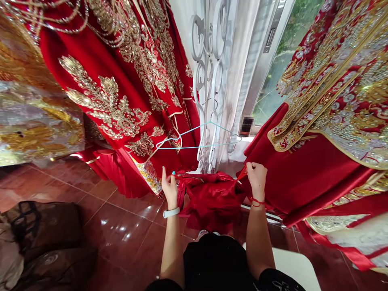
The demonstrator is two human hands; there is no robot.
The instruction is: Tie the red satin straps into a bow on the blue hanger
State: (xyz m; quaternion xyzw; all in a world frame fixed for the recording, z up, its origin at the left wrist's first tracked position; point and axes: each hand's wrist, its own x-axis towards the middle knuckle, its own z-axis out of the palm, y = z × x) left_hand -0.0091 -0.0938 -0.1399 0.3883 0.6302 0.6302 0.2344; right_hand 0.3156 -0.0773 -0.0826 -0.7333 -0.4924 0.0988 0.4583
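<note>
A red satin garment (212,198) hangs bunched in front of my body, stretched between my two hands. My left hand (170,189) is at its left upper edge, index finger pointing up and thumb raised; the other fingers appear curled on the cloth, partly hidden. At the opposite side my right hand (257,177) is closed, pinching a thin red strap (242,173) that runs to the garment's corner. Just beyond the garment, a light-blue wire hanger (194,148) hangs with nothing on it, its metal hook (216,106) upward.
Red gowns with gold embroidery hang to the left (112,105) and right (342,97). White scrolled metalwork (198,76) stands ahead, beside a window (273,89). Dark bags (45,230) lie on the tiled floor (121,230). A white seat (294,266) is at my right.
</note>
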